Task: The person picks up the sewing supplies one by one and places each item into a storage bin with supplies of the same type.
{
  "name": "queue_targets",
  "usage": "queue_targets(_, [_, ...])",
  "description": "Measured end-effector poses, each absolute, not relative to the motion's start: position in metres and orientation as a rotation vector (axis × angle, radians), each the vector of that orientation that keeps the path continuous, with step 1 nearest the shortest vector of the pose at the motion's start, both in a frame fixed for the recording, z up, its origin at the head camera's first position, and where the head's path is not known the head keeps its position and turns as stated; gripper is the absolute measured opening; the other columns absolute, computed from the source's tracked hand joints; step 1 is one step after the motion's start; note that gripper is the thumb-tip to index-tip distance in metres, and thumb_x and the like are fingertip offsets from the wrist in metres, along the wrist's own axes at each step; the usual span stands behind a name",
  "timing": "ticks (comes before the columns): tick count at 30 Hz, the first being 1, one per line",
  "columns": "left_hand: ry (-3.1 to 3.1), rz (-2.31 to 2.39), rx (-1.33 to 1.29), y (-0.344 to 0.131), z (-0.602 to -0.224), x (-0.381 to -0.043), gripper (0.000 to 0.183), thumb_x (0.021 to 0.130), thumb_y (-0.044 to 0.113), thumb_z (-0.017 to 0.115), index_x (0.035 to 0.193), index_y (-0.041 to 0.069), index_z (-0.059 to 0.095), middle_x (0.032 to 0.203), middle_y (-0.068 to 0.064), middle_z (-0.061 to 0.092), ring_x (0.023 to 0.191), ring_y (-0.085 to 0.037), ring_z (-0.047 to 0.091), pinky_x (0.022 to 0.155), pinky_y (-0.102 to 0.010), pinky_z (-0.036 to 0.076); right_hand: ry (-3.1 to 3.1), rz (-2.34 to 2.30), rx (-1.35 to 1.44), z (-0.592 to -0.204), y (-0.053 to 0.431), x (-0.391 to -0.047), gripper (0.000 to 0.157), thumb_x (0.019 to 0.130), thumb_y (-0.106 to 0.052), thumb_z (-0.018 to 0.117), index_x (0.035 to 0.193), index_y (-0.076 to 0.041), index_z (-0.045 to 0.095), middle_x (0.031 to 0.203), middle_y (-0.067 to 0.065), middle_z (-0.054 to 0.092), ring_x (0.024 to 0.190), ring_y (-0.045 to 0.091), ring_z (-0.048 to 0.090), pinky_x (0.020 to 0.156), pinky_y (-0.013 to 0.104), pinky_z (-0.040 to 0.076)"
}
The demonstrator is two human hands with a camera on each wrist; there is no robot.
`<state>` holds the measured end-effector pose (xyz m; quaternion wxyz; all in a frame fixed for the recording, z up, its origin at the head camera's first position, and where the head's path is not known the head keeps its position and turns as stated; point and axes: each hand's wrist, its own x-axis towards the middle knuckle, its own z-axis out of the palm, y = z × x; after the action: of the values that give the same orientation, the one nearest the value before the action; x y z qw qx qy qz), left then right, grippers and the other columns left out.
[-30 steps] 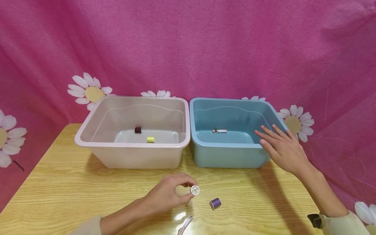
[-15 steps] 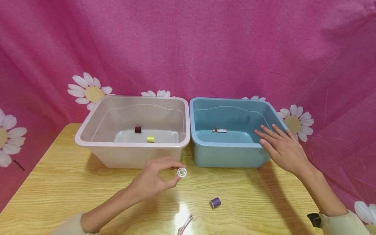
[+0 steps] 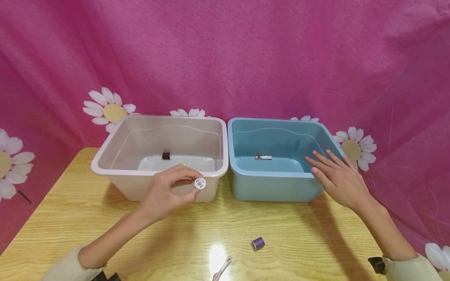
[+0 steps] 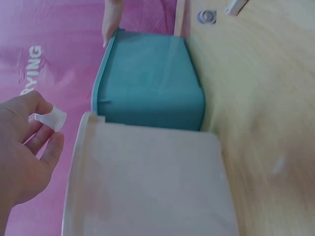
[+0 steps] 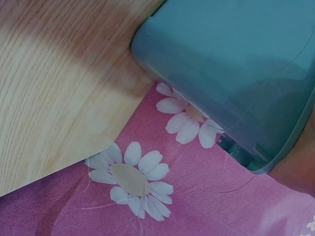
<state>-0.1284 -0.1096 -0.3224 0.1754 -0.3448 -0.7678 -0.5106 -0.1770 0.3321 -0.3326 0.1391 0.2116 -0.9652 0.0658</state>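
White spool (image 3: 200, 183), round-ended, between fingers (image 3: 188, 173).

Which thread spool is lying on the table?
The purple spool, lying on the wooden table. The left hand pinches the white spool; the dark spool and mostly hidden yellow spool are inside the pale bin.

You've got a wood-grain table (image 3: 299, 226), light colour, with a bright glare patch (image 3: 217, 253) low in your head view. Pink cloth (image 3: 225, 58) hangs in folds behind it and down both sides. White daisies (image 3: 114, 113) on it, yellow centres. Your left wrist view catches white lettering (image 4: 33, 61), "RYING" legible.
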Motion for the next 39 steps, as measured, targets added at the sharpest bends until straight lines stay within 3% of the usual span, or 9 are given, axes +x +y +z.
queue_targets(6, [-2.2, -1.415, -0.89, -0.115, -0.289, -0.122, 0.024, 0.067, -0.016, 0.07, 0.086, -0.003, 0.067, 0.082, -0.009, 0.063, 0.077, -0.021, 0.061, 0.07, -0.032, 0.053, -2.786, 0.185, 0.617, -0.332, 0.332, -0.178, 0.042, 0.096, -0.036, 0.044, 0.137, -0.025, 0.046, 0.143, 0.004, 0.037, 0.135, 0.032, 0.019, 0.105, 0.057, 0.001])
queue_targets(18, [-2.369, -1.377, -0.772, -0.145, -0.306, -0.166, 0.022, 0.074, 0.001, 0.073, 0.094, 0.009, 0.069, 0.089, 0.003, 0.064, 0.08, -0.008, 0.063, 0.073, -0.022, 0.051, -2.785, 0.183, 0.617, -0.332, 0.332, -0.178, 0.043, 0.096, -0.039, 0.042, 0.137, -0.025, 0.046, 0.143, 0.004, 0.037, 0.134, 0.033, 0.02, 0.104, 0.058, 0.004])
queue_targets(39, [-2.566, -1.208, -0.747, -0.158, -0.294, -0.203, 0.02, 0.076, 0.002, 0.071, 0.096, 0.004, 0.068, 0.084, -0.004, 0.064, 0.076, -0.015, 0.062, 0.072, -0.027, 0.052, -2.781, 0.194, 0.624, -0.333, 0.333, -0.177, 0.042, 0.097, -0.037, 0.043, 0.137, -0.024, 0.045, 0.143, 0.003, 0.037, 0.136, 0.029, 0.018, 0.105, 0.058, 0.003])
